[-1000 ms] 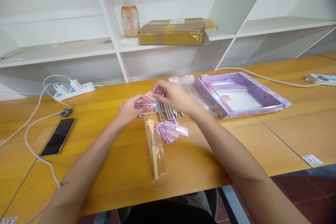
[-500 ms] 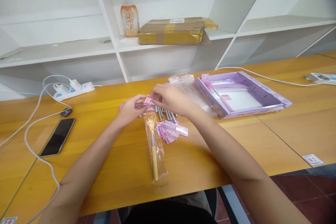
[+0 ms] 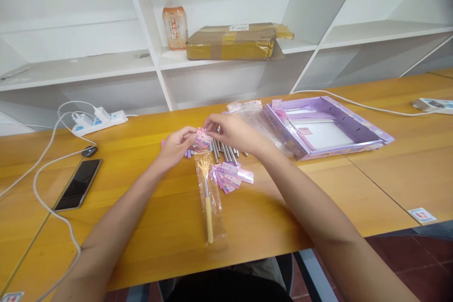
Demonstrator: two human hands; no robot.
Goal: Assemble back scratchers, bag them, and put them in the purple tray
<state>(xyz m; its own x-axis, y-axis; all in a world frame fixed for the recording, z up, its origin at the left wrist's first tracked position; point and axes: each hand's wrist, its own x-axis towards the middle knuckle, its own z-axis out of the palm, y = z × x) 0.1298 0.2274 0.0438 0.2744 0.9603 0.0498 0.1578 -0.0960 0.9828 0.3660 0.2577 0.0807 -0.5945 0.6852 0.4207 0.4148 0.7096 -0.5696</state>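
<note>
Between my two hands is a small pink printed card (image 3: 203, 138), at the top of a clear plastic bag. My left hand (image 3: 177, 146) pinches the card's left side, and my right hand (image 3: 226, 131) has its fingertips on the upper right edge. Below, the bag holds a yellow hand-shaped scratcher (image 3: 208, 212) with a metal neck, lying on the table. Several pink and purple cards (image 3: 230, 177) are fanned out to its right. Metal tubes (image 3: 226, 152) lie under and beside my right hand. Purple pieces (image 3: 188, 153) show by my left fingers.
A purple tray box (image 3: 368, 128) stands right, beside clear plastic bags (image 3: 247, 113). A phone (image 3: 79, 184), cables and a power strip (image 3: 102, 122) lie left. The shelf behind holds a bottle (image 3: 174, 26) and a taped carton (image 3: 233, 45).
The pink card has turned to face up more flatly between my fingers. My right hand has shifted slightly, showing more of the metal tubes.
</note>
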